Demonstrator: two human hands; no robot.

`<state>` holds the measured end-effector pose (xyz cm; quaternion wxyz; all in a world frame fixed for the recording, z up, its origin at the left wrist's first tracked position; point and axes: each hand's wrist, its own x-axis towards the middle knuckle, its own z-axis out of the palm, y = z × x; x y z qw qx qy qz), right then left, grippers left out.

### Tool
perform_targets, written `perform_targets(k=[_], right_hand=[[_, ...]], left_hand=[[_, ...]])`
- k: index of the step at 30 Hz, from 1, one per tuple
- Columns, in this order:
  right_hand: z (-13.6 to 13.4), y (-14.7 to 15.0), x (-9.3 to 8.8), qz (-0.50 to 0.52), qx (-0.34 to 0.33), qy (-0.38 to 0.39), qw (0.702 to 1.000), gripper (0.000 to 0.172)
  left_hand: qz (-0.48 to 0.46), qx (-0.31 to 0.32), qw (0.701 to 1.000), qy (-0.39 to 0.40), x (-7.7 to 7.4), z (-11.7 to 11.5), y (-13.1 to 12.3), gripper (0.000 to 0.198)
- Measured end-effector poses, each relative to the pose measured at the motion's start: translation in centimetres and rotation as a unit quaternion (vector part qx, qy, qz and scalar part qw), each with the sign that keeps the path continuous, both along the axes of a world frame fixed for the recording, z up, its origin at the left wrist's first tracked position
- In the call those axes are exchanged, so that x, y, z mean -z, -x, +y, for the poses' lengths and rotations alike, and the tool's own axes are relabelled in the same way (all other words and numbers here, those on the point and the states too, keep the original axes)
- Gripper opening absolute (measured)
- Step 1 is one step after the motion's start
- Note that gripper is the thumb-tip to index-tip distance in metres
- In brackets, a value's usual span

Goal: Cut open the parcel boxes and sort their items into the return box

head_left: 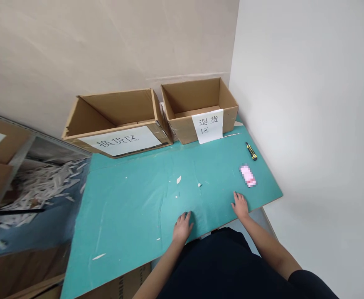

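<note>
My left hand (182, 227) rests flat on the green tabletop (132, 216) near its front edge, fingers apart and holding nothing. To the right, my right hand (240, 205) also lies on the table with its fingers spread and nothing in them. Just beyond the right hand is a pink item (247, 175), pixelated so its kind does not show. Behind that lies a black and yellow utility knife (251, 151). Small white paper scraps, one of them a larger scrap (178, 180), are scattered in front of my hands.
Two open cardboard boxes stand at the table's back: a wider left box (119, 108) and a right box (185, 128), each with a white label in Chinese characters. A white wall (319, 124) borders the right side. At the left are shelving and a heap of paper strips (54, 182).
</note>
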<state>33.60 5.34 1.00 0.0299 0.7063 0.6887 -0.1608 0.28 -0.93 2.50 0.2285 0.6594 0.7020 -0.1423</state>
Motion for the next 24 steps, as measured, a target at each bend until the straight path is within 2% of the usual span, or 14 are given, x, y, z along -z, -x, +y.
perform_targets(k=[10,24], right_hand=[[-0.7,0.3,-0.1,0.009,-0.007,0.009,1.0,0.065],[-0.8,0.4,-0.5,0.015,-0.017,0.019,1.0,0.065]], left_hand=[[-0.009,-0.012,0.999,-0.03,1.3,-1.3,0.1,0.055],[-0.017,-0.013,1.0,-0.017,0.9,-1.2,-0.1,0.055]])
